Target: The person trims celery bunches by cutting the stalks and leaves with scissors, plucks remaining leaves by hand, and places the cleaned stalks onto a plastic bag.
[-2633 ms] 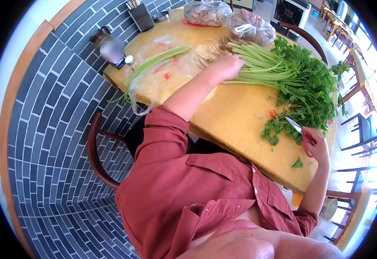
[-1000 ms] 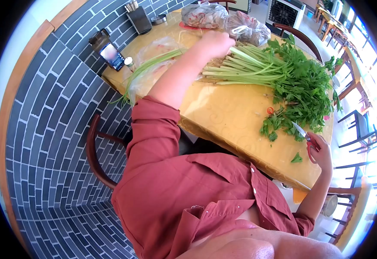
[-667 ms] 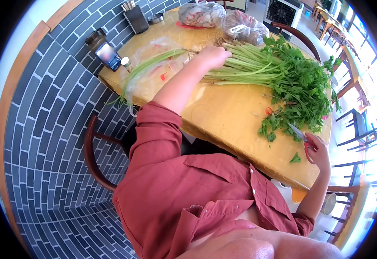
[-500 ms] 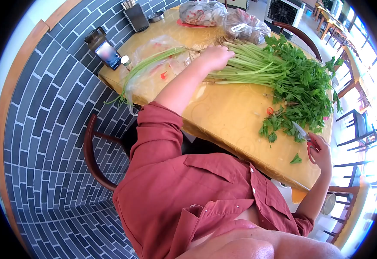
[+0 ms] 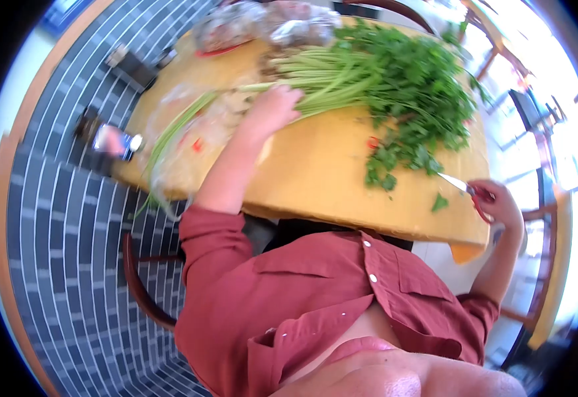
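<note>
My left hand [image 5: 277, 109] lies over the lower part of a big bunch of leafy celery [image 5: 342, 78], its fingers curled on the pale stalks; the fingertips are partly hidden. The leaves [image 5: 421, 92] spread over the right side of the table. My right hand [image 5: 501, 204] holds red-handled scissors [image 5: 460, 182] near the right edge, blades pointing left at the lower leaves. A few separate stalks [image 5: 178, 126] lie on a clear plastic bag [image 5: 170, 109] at the left.
The yellow-covered table [image 5: 322, 178] has two filled plastic bags [image 5: 229, 26] at the back. A phone [image 5: 112, 141] leans on a dark jug at the left, and a dark utensil holder [image 5: 132, 68] stands by the brick wall. A loose leaf [image 5: 440, 202] lies near the scissors.
The whole view has turned and shifted, with the table now lower and further left, and slightly blurred. My left hand remains at the stalks, and my right hand still holds the scissors.
</note>
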Demonstrator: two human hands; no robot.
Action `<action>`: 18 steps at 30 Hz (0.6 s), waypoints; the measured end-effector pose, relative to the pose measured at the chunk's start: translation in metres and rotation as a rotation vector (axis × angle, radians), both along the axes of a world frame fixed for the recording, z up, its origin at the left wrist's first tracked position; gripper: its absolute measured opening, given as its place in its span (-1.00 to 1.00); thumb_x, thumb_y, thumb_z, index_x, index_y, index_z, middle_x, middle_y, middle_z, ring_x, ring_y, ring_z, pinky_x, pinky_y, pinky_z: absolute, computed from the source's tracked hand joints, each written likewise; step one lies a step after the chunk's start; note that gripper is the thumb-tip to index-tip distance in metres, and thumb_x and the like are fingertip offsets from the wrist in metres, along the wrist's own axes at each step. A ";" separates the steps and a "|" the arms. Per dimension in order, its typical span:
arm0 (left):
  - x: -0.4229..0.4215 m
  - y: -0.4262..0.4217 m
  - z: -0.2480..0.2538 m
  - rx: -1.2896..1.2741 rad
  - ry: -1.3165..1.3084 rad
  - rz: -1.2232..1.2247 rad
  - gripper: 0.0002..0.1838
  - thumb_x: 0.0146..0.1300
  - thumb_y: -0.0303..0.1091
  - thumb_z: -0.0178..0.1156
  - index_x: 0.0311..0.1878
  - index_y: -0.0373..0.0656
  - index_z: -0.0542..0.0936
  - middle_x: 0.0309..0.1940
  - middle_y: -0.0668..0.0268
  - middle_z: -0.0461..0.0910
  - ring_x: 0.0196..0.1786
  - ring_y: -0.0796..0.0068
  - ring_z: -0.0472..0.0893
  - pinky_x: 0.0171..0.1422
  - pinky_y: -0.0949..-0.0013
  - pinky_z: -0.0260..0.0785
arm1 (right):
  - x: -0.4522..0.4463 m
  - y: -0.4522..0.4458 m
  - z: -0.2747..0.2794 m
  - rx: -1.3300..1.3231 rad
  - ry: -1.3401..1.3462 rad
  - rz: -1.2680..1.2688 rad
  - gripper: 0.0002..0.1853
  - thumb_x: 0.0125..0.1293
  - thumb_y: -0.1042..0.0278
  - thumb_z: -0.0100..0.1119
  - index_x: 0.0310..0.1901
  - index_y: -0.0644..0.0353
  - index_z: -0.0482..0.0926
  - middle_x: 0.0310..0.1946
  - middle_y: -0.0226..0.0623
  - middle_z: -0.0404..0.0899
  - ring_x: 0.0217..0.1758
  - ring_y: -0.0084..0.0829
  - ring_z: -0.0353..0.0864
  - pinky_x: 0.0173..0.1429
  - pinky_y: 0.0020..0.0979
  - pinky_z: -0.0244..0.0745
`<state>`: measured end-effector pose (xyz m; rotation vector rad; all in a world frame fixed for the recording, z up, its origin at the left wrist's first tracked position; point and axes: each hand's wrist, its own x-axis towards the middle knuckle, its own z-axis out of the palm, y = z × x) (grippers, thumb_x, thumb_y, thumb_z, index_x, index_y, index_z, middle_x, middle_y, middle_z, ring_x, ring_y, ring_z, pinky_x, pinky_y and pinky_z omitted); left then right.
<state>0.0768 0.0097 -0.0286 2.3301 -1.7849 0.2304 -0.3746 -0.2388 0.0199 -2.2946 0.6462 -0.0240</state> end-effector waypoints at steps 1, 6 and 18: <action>0.002 -0.002 -0.001 0.022 -0.020 -0.012 -0.67 0.04 -0.31 0.28 -0.10 -0.14 0.51 -0.22 0.12 0.52 -0.06 0.11 0.52 -0.03 0.14 0.42 | -0.003 -0.002 -0.004 0.006 -0.011 -0.008 -0.66 0.06 0.58 0.17 -0.06 0.25 0.59 -0.32 -0.33 0.60 -0.33 -0.62 0.50 -0.20 -0.56 0.45; 0.007 -0.008 0.001 -0.006 0.090 -0.016 -0.75 0.16 -0.36 0.15 -0.09 -0.20 0.49 -0.20 0.05 0.50 -0.05 0.03 0.50 0.01 0.11 0.38 | -0.009 -0.002 -0.007 -0.032 -0.016 0.021 -0.61 -0.01 0.60 0.16 -0.06 0.22 0.59 -0.31 -0.27 0.62 -0.33 -0.51 0.57 -0.14 -0.49 0.51; 0.008 -0.006 0.032 -0.226 0.268 0.013 -0.81 0.24 -0.35 0.06 -0.17 -0.25 0.50 -0.33 0.01 0.56 -0.21 -0.01 0.56 -0.14 0.10 0.38 | 0.000 -0.003 -0.011 0.032 -0.031 -0.012 -0.61 0.01 0.63 0.15 -0.04 0.25 0.58 -0.29 -0.29 0.62 -0.29 -0.59 0.56 -0.13 -0.56 0.50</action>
